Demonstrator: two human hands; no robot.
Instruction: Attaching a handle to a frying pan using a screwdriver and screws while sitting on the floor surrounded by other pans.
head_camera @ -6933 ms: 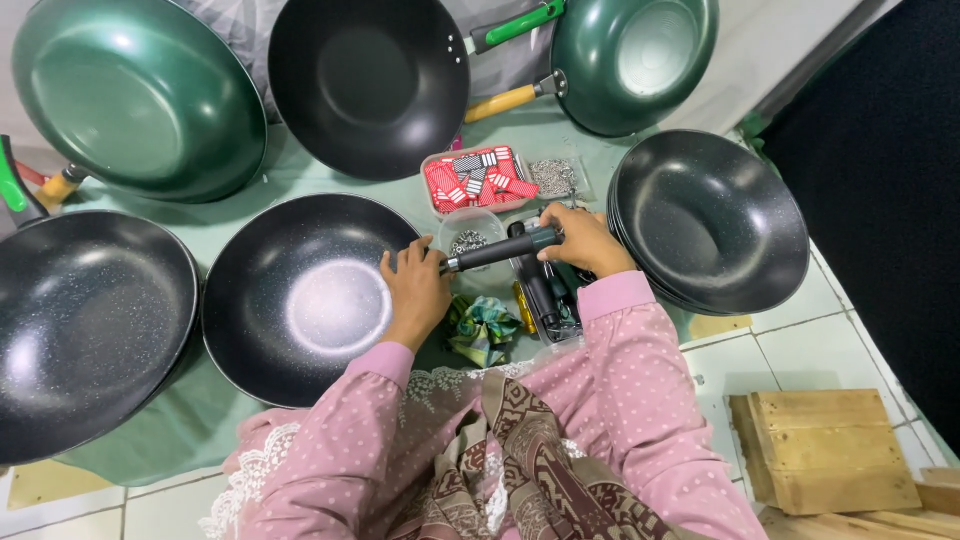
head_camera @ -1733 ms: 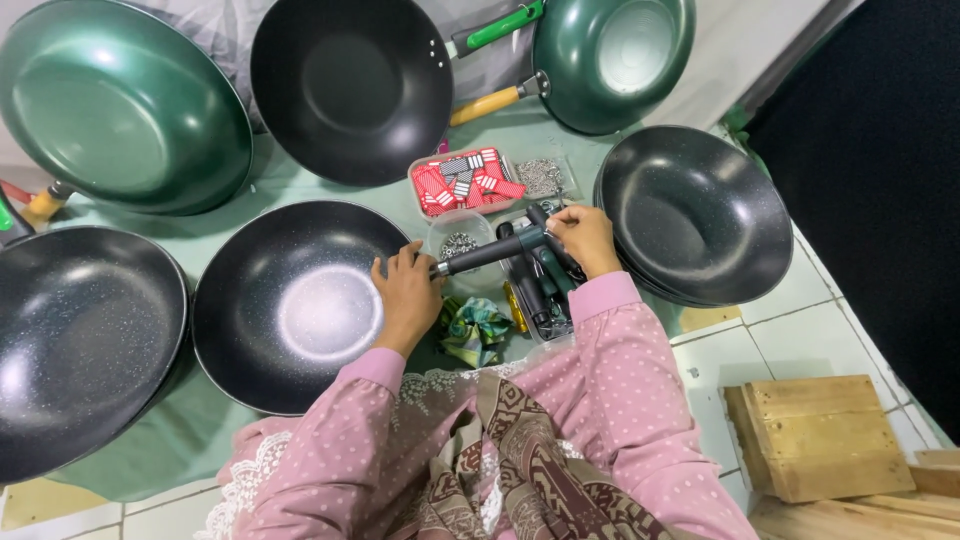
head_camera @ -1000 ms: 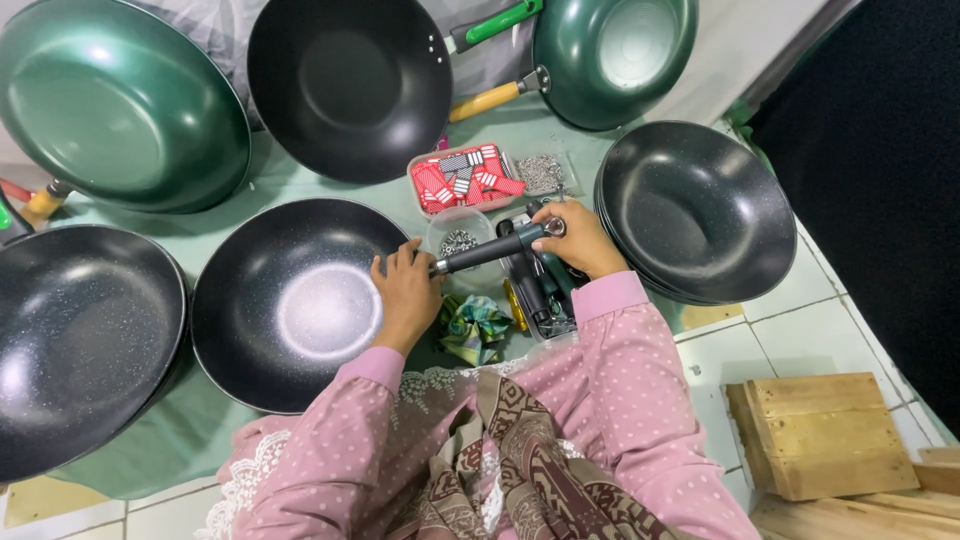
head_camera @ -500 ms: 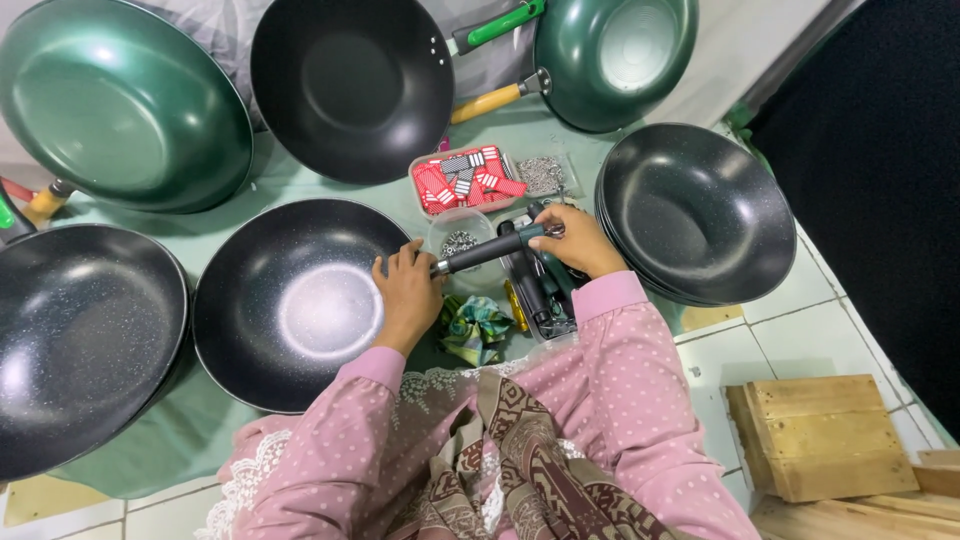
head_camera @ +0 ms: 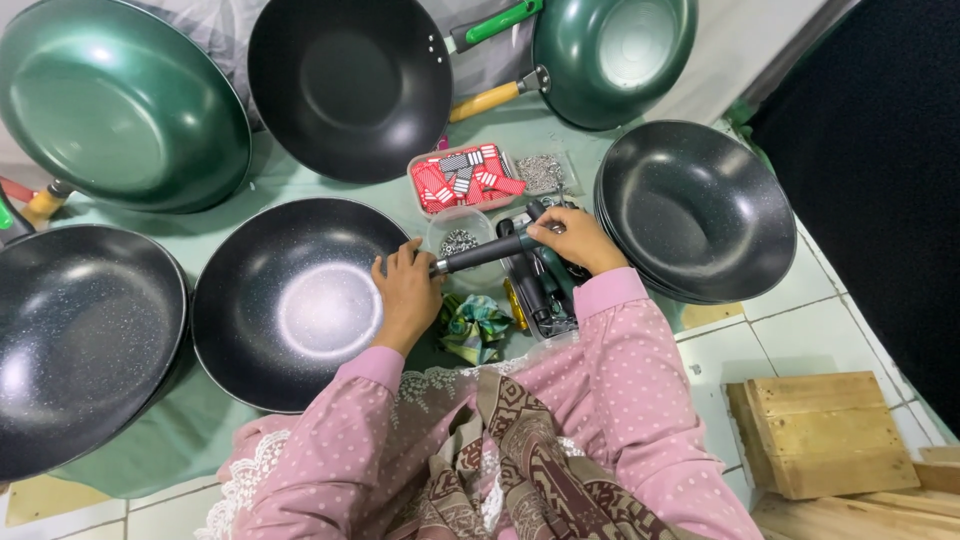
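A black speckled wok (head_camera: 290,300) lies in front of me on green cloth. My left hand (head_camera: 405,295) grips its right rim where a black handle (head_camera: 485,252) meets the pan. My right hand (head_camera: 570,238) holds the outer end of that handle, level above a small clear cup of screws (head_camera: 458,238). Under the right hand lies a dark power tool (head_camera: 540,290) with other black handles. A crumpled green patterned cloth (head_camera: 475,325) sits by my lap.
A clear tray of red and grey tags (head_camera: 462,178) and a bag of screws (head_camera: 543,172) lie behind. More woks ring me: black at left (head_camera: 70,340), a stack at right (head_camera: 695,205), green and black ones (head_camera: 120,100) at the back. Wooden boards (head_camera: 820,435) lie lower right.
Both hands have stayed at the handle and rim; the handle has shifted only slightly. The view has drifted a little.
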